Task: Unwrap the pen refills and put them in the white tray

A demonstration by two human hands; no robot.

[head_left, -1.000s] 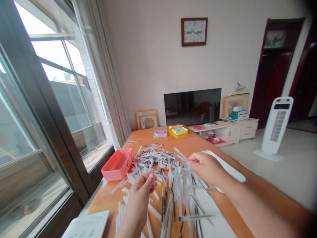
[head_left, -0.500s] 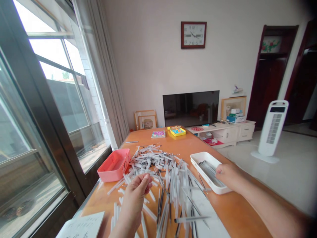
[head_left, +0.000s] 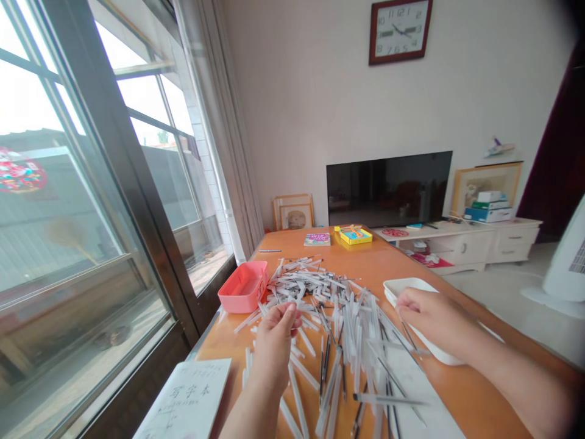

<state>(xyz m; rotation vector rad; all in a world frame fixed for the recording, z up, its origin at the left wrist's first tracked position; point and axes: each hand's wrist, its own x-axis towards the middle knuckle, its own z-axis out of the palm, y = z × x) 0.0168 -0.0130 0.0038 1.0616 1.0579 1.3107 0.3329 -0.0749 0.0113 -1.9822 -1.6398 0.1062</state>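
Note:
My left hand [head_left: 280, 323] is raised above a heap of translucent plastic pen barrels [head_left: 315, 283], thumb and fingers pinched together. Whatever is between those fingertips is too small to make out. Over the left side of a white plastic tray [head_left: 450, 353], my right hand [head_left: 418, 308] has its fingers curled closed; what they hold, if anything, is hidden. That hand and forearm cover most of the tray's inside. Loose black-tipped pen refills [head_left: 323, 366] lie among the barrels. A clear barrel with a dark end [head_left: 388, 399] rests crosswise at the front.
Left of the heap stands a pink plastic box [head_left: 244, 289]. A notebook [head_left: 187, 396] lies at the near left edge by the window. Farther back on the wooden table [head_left: 292, 242] are a pen [head_left: 270, 250], a colourful booklet [head_left: 317, 239] and a yellow box [head_left: 353, 235].
The view has turned left, so the table appears farther right. My right hand has moved left across the tray toward the heap. My left hand stays pinched over the barrels.

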